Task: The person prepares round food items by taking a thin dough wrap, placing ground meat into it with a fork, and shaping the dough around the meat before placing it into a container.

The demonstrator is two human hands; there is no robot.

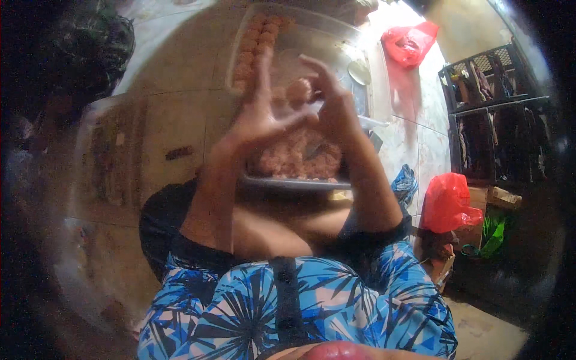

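Observation:
A round ball of pinkish minced meat (299, 90) is between my two hands, above a metal tray (300, 183) of loose minced meat (294, 157). My left hand (259, 114) is on the ball's left, blurred, with fingers stretched upward and thumb spread toward the right. On the ball's right, my right hand (333, 99) has its fingers apart and curved toward it; blur hides whether they touch it. Beyond my hands, a clear plastic container (312, 17) holds several shaped meat patties (255, 45) in rows along its left side.
A pale round lid or dish (359, 72) lies at the container's right. Red plastic bags rest at the far right (411, 44) and nearer right (450, 203), beside cardboard boxes (474, 210). A dark rack (495, 114) stands at right. Black plastic (96, 45) lies far left.

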